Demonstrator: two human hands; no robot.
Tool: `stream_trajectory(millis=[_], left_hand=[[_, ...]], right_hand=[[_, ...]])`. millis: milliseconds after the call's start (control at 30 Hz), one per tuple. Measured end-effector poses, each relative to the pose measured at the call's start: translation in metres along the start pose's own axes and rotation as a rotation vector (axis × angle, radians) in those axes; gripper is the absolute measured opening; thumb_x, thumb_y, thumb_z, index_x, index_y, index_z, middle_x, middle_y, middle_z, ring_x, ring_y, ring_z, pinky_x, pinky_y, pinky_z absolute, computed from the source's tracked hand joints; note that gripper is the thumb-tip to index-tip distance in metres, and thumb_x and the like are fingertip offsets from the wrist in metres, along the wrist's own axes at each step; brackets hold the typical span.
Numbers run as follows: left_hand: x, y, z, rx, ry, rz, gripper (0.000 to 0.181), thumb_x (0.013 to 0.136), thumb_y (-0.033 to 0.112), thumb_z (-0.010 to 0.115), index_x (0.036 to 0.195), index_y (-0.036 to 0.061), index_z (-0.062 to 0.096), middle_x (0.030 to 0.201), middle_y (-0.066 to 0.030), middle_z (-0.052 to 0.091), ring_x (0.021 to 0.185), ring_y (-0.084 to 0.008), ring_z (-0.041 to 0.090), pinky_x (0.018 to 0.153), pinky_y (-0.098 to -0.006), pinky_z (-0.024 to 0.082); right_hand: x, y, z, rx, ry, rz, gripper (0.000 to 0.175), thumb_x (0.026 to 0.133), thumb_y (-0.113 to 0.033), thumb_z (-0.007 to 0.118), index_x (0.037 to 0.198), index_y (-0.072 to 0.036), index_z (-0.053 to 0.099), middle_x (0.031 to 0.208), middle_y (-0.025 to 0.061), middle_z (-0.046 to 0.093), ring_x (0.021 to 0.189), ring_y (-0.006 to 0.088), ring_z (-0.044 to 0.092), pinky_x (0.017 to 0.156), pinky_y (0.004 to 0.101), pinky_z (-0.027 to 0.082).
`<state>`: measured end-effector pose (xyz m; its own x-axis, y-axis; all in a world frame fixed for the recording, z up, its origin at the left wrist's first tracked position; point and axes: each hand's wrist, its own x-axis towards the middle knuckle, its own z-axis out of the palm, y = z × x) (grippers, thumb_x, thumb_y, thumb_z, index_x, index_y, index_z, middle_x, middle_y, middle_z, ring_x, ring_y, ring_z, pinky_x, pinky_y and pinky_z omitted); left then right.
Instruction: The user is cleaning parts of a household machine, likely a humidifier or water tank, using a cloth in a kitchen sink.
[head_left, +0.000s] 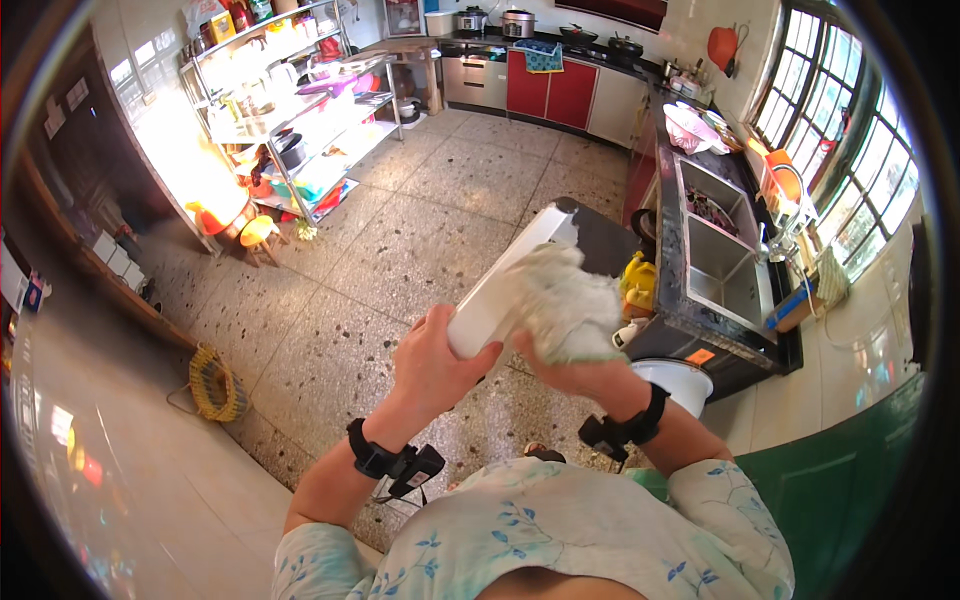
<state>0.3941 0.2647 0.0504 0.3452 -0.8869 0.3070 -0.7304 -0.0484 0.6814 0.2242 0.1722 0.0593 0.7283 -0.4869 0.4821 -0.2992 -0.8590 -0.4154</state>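
My left hand (431, 367) grips the near end of a long white object (510, 281), held tilted above the floor. Its far end is dark and rounded; I cannot tell exactly what it is. In my right hand (581, 375) is a bunched off-white cloth (574, 304), blurred and lying against the right side of the white object. The cloth covers part of that side. Beyond it shows a dark grey flat surface (607, 236); whether it belongs to the white object is unclear. Both wrists wear black straps with small devices.
On the right, a dark counter holds a double steel sink (720, 262). A white bucket (679, 382) and a yellow container (637, 281) stand beside it. A metal shelf rack (300, 127), an orange stool (259, 231) and a woven basket (216, 382) are to the left.
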Motion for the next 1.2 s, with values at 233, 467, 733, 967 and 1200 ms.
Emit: stream_trajectory(millis=[233,467,733,967,1200], left_hand=[[0.000,-0.005,-0.002,-0.092,0.003,0.036,0.052,0.061,0.029,0.075,0.098,0.0023,0.050,0.085,-0.0164,0.058,0.079,-0.0305,0.059,0.067,-0.0378,0.047],[-0.028,-0.041,-0.007,-0.513,-0.007,-0.158,0.047,0.069,0.018,0.072,0.105,-0.0004,0.049,0.088,-0.0088,0.057,0.078,-0.0138,0.056,0.067,-0.0268,0.046],[-0.047,-0.089,-0.059,-0.830,0.061,-0.201,0.049,0.072,0.017,0.069,0.113,-0.0011,0.048,0.095,-0.0044,0.057,0.085,-0.0103,0.053,0.073,-0.0244,0.044],[-0.064,-0.092,-0.128,-0.753,0.043,-0.387,0.068,0.065,0.041,0.069,0.114,-0.0009,0.049,0.097,-0.0041,0.058,0.087,-0.0116,0.054,0.073,-0.0219,0.043],[-0.076,-0.114,-0.179,-0.689,-0.061,-0.382,0.076,0.060,0.054,0.066,0.108,-0.0040,0.053,0.081,-0.0010,0.059,0.062,-0.0031,0.052,0.047,-0.0149,0.033]], right_hand=[[0.029,-0.010,0.004,-0.143,0.095,-0.257,0.035,0.085,-0.025,0.049,0.113,-0.005,0.047,0.111,0.0155,0.050,0.107,0.0316,0.047,0.092,0.0376,0.037],[0.006,0.055,-0.030,-0.350,0.472,0.037,0.056,0.074,-0.010,0.045,0.129,0.000,0.038,0.133,0.0204,0.036,0.123,0.0349,0.036,0.102,0.0369,0.030],[-0.018,0.008,-0.092,0.311,0.440,1.070,0.056,0.080,-0.046,0.059,0.109,0.002,0.058,0.096,0.0051,0.061,0.089,0.0191,0.055,0.080,0.0247,0.042],[0.036,-0.004,-0.098,0.204,-0.171,0.767,0.055,0.070,-0.023,0.072,0.116,0.000,0.049,0.104,0.0058,0.056,0.091,0.0169,0.053,0.078,0.0262,0.042],[0.033,0.000,-0.073,0.951,-0.377,0.113,0.057,0.067,-0.009,0.064,0.120,0.003,0.045,0.111,0.0071,0.053,0.102,0.0135,0.049,0.088,0.0275,0.038]])
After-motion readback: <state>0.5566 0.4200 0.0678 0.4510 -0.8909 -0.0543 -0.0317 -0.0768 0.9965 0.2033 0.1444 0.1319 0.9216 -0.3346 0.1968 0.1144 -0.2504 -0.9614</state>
